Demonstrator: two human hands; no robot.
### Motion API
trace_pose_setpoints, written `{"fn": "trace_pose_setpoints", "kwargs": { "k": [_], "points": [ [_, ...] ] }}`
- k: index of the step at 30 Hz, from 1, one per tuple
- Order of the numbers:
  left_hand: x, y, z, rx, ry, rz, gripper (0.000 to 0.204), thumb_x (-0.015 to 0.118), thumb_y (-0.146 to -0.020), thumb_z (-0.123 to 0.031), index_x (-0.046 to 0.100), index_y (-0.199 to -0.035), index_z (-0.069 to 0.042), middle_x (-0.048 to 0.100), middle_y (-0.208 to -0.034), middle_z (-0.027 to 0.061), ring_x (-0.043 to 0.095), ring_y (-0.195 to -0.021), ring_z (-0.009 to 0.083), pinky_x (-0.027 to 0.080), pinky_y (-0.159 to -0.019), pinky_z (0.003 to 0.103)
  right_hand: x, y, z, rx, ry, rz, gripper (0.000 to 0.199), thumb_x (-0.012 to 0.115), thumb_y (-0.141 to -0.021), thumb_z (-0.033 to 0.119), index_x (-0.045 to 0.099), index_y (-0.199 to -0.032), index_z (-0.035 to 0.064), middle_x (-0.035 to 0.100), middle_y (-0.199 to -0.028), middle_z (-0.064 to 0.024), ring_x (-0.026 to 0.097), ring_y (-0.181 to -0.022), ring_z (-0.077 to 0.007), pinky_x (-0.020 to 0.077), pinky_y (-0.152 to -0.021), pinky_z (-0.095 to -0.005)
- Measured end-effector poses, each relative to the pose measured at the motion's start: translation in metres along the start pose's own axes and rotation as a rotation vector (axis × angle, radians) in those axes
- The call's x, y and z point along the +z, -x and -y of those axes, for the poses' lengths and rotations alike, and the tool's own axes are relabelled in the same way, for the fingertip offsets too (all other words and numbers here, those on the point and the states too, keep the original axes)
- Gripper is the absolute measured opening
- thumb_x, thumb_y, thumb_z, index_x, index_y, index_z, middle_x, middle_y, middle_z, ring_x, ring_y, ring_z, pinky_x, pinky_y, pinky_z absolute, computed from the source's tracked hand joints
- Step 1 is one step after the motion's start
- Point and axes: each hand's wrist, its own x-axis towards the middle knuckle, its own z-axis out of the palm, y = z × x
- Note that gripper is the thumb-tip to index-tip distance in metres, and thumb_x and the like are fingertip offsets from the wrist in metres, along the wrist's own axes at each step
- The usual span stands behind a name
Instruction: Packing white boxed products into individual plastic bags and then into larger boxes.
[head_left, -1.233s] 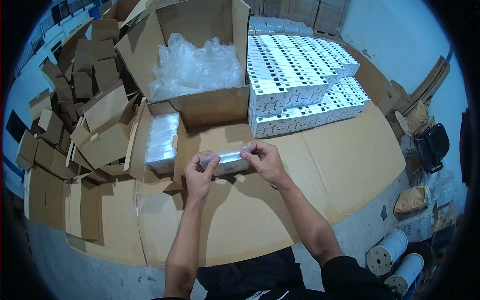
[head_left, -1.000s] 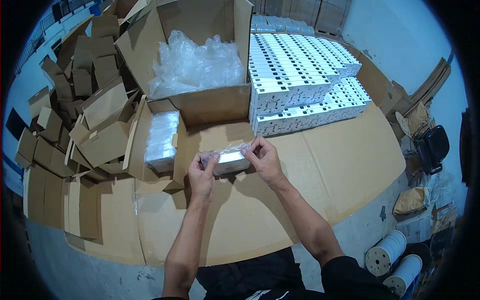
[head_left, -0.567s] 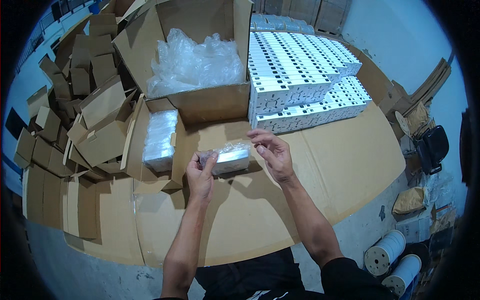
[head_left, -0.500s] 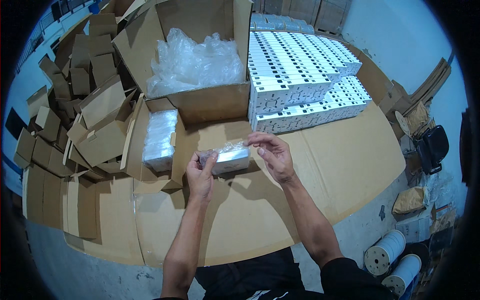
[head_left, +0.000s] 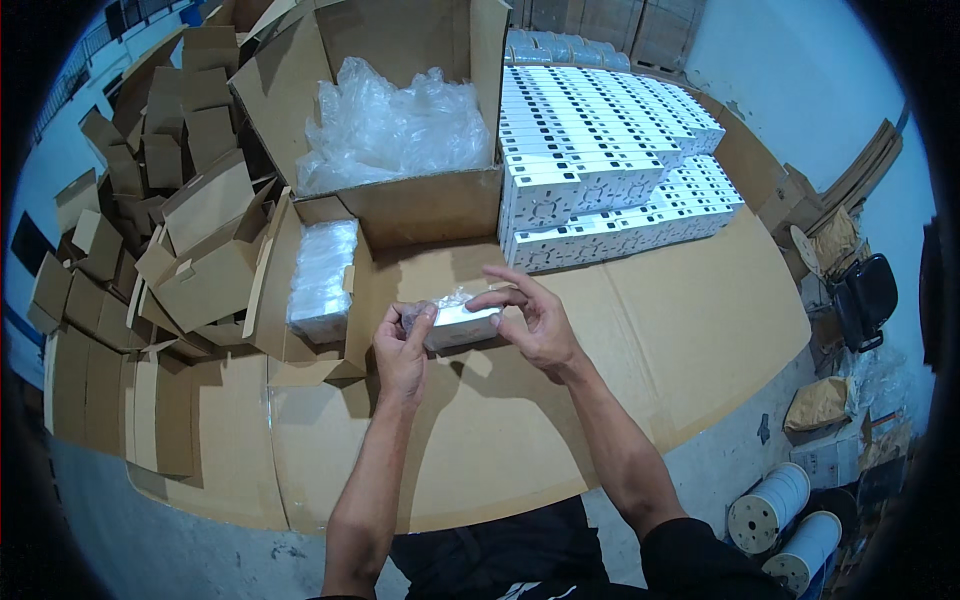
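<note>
My left hand (head_left: 402, 352) is closed around the left end of a small white box (head_left: 464, 331), its thumb on top. Clear plastic wrap (head_left: 450, 300) bunches under those fingers and along the box's upper edge. At the right end, my right hand (head_left: 541, 330) has its thumb and bent fingers against the box, while another finger sticks out above it. The box is held over the cardboard-covered table (head_left: 520, 440). To its left, an open cardboard carton (head_left: 358, 310) contains a row of plastic-wrapped white boxes (head_left: 322, 285).
A large open carton (head_left: 420, 210) full of clear plastic bags (head_left: 395, 130) stands behind my hands. Stacked white pieces with dark square openings (head_left: 600, 185) fill the back right. Open empty cartons (head_left: 190, 250) pile up at left. Cable spools (head_left: 768, 508) sit on the floor at right.
My right hand has come down and slightly left, from the plastic at the box's top right corner onto its right end. My left hand keeps its hold.
</note>
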Motion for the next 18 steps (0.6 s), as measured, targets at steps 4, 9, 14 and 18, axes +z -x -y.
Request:
{"fn": "trace_pose_setpoints", "kwargs": {
  "k": [4, 9, 14, 18],
  "points": [
    [0.001, 0.0, 0.001, -0.004, -0.014, 0.003, 0.013, 0.072, -0.096, -0.01, 0.06, -0.098, -0.005, 0.066, -0.097, 0.003, 0.06, -0.089, 0.0081, 0.049, -0.083, 0.026, -0.001, -0.001, -0.011, -0.063, 0.111, -0.014, 0.053, 0.068, -0.085, 0.0, 0.057, -0.137, 0.002, 0.074, -0.115, -0.0103, 0.066, -0.108, -0.0176, 0.05, -0.096, -0.0328],
    [-0.003, 0.0, -0.002, 0.025, -0.07, -0.035, 0.013, 0.068, -0.098, -0.012, 0.057, -0.099, -0.005, 0.062, -0.096, 0.0016, 0.059, -0.09, 0.008, 0.047, -0.082, 0.024, 0.004, -0.001, -0.009, -0.062, 0.27, 0.001, 0.037, 0.072, -0.085, 0.002, 0.069, -0.122, 0.0033, 0.073, -0.117, -0.0099, 0.068, -0.107, -0.0189, 0.0534, -0.091, -0.0315],
    [0.009, 0.009, -0.012, 0.389, -0.414, -0.162, 0.017, 0.069, -0.095, -0.011, 0.056, -0.103, -0.005, 0.062, -0.1, 0.0047, 0.059, -0.094, 0.0142, 0.047, -0.086, 0.03, 0.002, 0.001, -0.006, 0.01, 0.239, 0.004, 0.04, 0.071, -0.086, 0.001, 0.067, -0.126, 0.0029, 0.071, -0.119, -0.0104, 0.066, -0.111, -0.0191, 0.0512, -0.097, -0.0326],
    [0.009, 0.018, -0.026, 1.152, -1.09, 0.021, 0.027, 0.074, -0.085, -0.009, 0.057, -0.105, -0.005, 0.063, -0.099, 0.0072, 0.062, -0.095, 0.0257, 0.046, -0.091, 0.042, 0.002, 0.0, -0.003, 0.035, 0.228, 0.026, 0.041, 0.07, -0.086, -0.001, 0.065, -0.127, 0.0017, 0.069, -0.123, -0.0113, 0.064, -0.116, -0.0197, 0.0496, -0.102, -0.034]
  ]
}}
